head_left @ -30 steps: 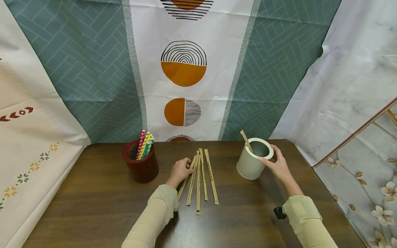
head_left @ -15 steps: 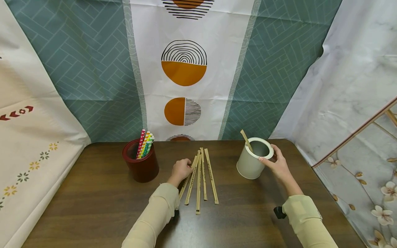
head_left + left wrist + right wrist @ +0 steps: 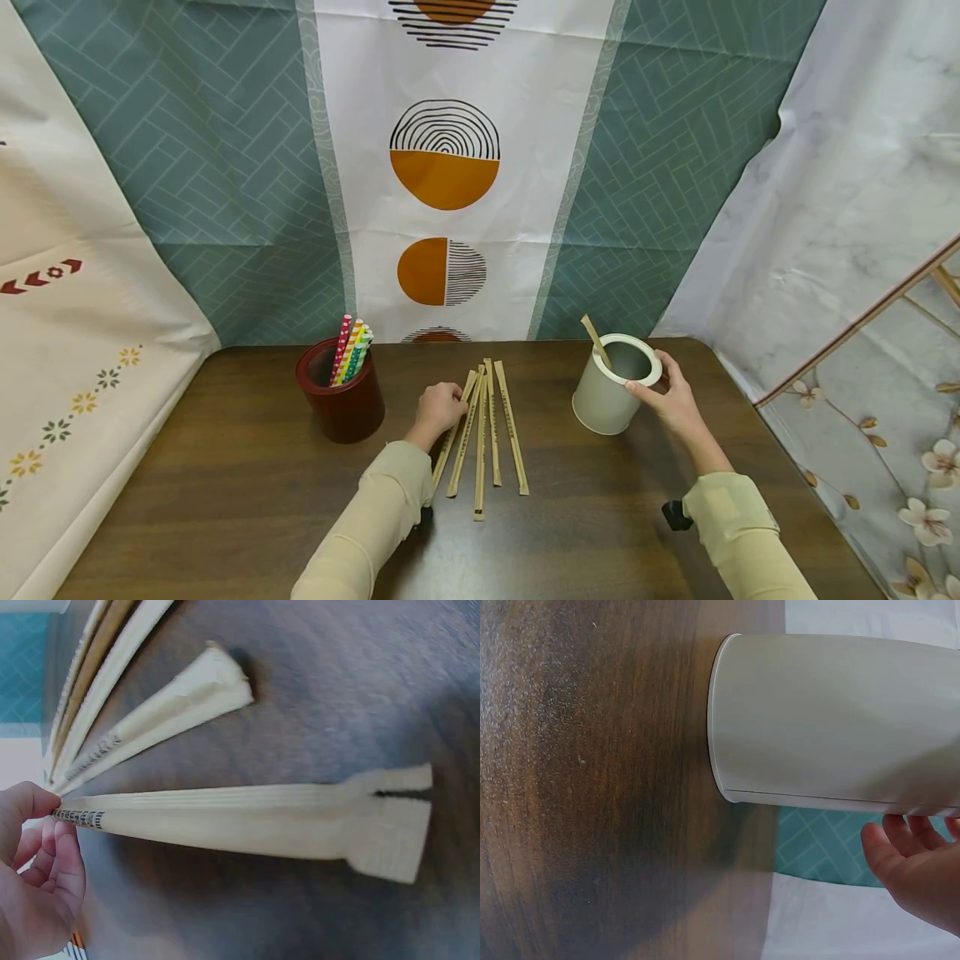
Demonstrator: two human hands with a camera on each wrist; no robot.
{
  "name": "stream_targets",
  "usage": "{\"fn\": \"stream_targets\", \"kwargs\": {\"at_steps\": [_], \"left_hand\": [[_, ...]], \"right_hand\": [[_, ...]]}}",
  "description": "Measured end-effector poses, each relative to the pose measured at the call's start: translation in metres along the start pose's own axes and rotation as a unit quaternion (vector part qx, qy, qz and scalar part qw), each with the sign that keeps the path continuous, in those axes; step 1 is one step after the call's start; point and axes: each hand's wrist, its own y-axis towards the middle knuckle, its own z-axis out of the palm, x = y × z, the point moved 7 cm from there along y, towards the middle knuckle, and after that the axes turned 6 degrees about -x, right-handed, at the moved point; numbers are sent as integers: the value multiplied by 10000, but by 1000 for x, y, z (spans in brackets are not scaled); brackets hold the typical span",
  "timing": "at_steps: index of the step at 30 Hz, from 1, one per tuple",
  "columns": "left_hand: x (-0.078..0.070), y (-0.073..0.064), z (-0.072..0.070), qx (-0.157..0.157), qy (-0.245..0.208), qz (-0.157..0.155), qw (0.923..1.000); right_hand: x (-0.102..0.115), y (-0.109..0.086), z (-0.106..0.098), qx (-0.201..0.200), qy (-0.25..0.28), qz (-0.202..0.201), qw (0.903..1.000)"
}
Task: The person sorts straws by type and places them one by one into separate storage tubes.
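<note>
My left hand (image 3: 438,410) pinches the leftmost paper-wrapped straw (image 3: 247,825) between thumb and fingertips, partway along its length. Its crimped end points toward me, close over the table. Right beside it, several more wrapped straws (image 3: 480,467) lie fanned out, their far ends bunched together. On the right, my right hand (image 3: 671,404) holds a light grey can (image 3: 603,404) at its rim, thumb on the near side and fingers at the outer right side. The can stands upright on the table. One wrapped straw (image 3: 596,340) leans inside against its left rim.
A dark red round container (image 3: 345,412) stands at the back left with several colourful patterned straws (image 3: 350,354) in it. The brown wooden table (image 3: 225,500) ends at a hanging patterned cloth (image 3: 442,275) behind. Light cloths hang at both sides.
My left fingers have drawn in slightly on the leftmost wrapped straw, and that straw has shifted a little to the right. My right hand and the can have stayed put.
</note>
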Motion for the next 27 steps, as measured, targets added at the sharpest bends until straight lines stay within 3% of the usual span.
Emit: {"fn": "stream_targets", "kwargs": {"at_steps": [8,22,27], "left_hand": [[-16,10,-13,-123,-69,386,9992],[-47,23,-48,-278,-175,316,9990],[-57,26,-57,-417,-297,435,9977]], "right_hand": [[0,0,0,-9,-2,-5,10000],[1,-1,0,-57,-28,-49,10000],[2,-1,0,-66,8,-43,10000]]}}
